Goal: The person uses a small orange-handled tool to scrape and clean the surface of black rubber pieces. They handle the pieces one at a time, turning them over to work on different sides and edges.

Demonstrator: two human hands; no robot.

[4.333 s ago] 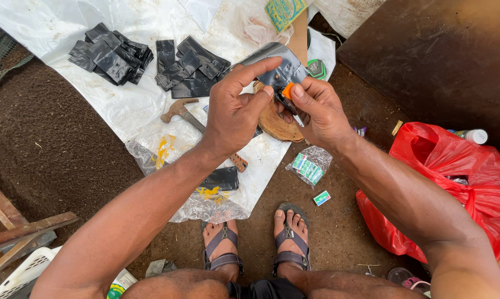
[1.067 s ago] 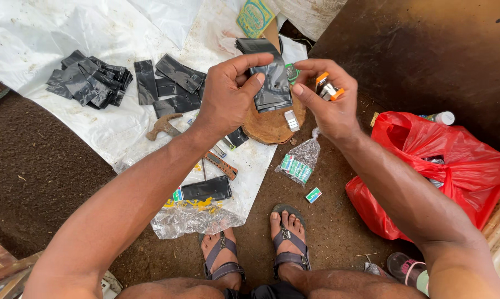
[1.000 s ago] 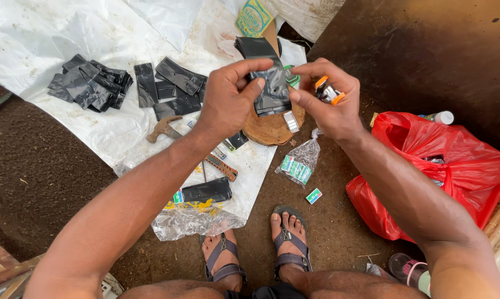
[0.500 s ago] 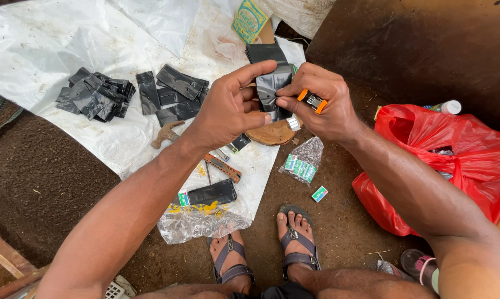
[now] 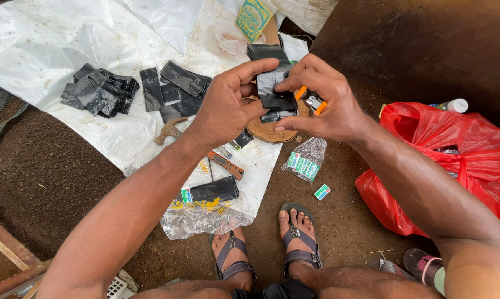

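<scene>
Black bag (image 5: 273,91) half-hidden between both hands.

A flat, glossy black plastic bag (image 5: 273,88) is held upright between both hands, beside an orange-handled tool (image 5: 311,101).

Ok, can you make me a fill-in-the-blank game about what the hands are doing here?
1. Both hands pinch a small ___ plastic bag.
2. The right hand also holds a small tool with an ___ body.
3. The big bag beside the right arm is ___.

Missing words: black; orange; red.
</scene>
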